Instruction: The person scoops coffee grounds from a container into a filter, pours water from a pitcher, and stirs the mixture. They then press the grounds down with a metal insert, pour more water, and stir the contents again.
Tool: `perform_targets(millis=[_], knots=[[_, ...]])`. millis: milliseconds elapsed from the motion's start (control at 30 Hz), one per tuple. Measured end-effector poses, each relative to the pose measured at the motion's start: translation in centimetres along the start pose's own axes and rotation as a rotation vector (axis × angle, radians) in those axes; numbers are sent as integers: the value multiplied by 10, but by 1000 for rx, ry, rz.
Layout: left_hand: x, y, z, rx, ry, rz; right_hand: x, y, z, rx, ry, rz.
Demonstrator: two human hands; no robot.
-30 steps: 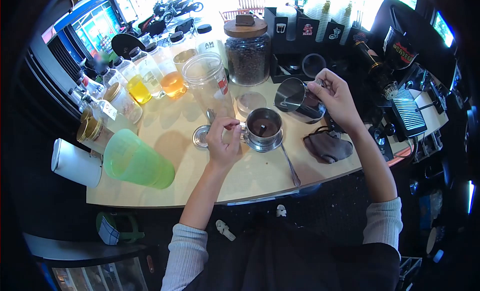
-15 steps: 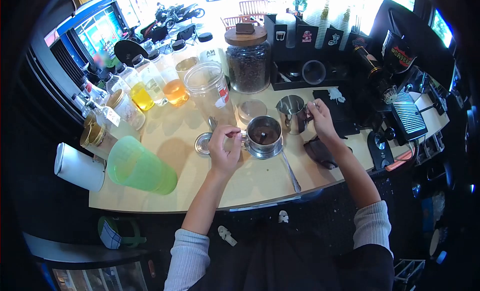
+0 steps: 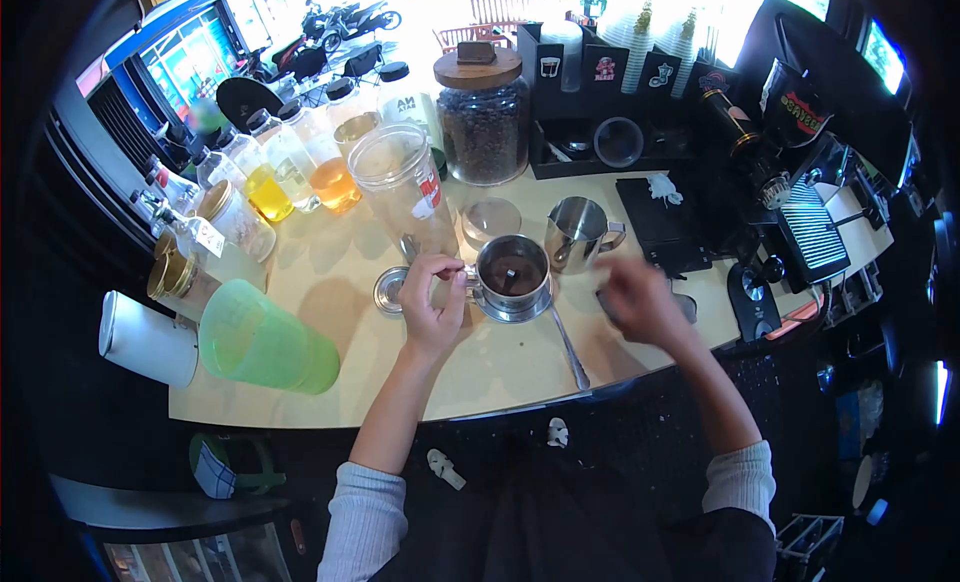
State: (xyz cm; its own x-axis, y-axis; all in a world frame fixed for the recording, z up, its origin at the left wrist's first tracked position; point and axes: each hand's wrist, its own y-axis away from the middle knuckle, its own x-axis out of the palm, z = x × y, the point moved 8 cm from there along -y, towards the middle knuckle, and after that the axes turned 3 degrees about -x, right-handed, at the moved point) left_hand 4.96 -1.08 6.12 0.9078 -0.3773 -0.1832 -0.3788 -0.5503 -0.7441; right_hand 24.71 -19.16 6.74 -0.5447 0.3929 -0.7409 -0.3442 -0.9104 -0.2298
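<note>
A metal cup (image 3: 512, 272) with dark brown contents stands on a small metal saucer. My left hand (image 3: 436, 297) pinches the cup's handle on its left side. To the right, my right hand (image 3: 640, 300) is lifted above the table, smeared by motion, so its fingers are unclear. It is just off the steel pitcher (image 3: 577, 232), whose handle points right. A dark cloth (image 3: 685, 306) lies partly hidden behind that hand. In front of the saucer rests a long spoon (image 3: 571, 349). A round metal lid (image 3: 390, 290) lies beside my left hand.
A tall clear container (image 3: 405, 187) stands behind my left hand, with a coffee bean jar (image 3: 483, 122) farther back. The green pitcher (image 3: 262, 337) and several bottles stand left. At right are a black scale (image 3: 752, 300) and machine tray (image 3: 812, 227).
My right hand has let go of the steel pitcher's handle and moved down, toward me. My left hand stays at the cup. The whole view has shifted slightly.
</note>
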Motion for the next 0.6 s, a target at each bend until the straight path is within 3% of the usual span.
perform_targets(millis=[33,67,200,300,433,500,600], knots=[[0,0,-1,2,-9,2,19,9,12,-220,23,75],[0,1,0,-2,-10,3,41,19,17,-226,82,261],[0,1,1,-1,-4,8,78,29,28,-429,373,276],[0,2,3,-7,-7,9,81,29,26,-493,360,263],[2,1,-1,4,-13,38,75,33,21,-501,313,239],[3,2,1,-15,-1,49,53,30,22,-377,-5,190],[5,4,11,-80,65,39,21,28,19,-216,-186,38]])
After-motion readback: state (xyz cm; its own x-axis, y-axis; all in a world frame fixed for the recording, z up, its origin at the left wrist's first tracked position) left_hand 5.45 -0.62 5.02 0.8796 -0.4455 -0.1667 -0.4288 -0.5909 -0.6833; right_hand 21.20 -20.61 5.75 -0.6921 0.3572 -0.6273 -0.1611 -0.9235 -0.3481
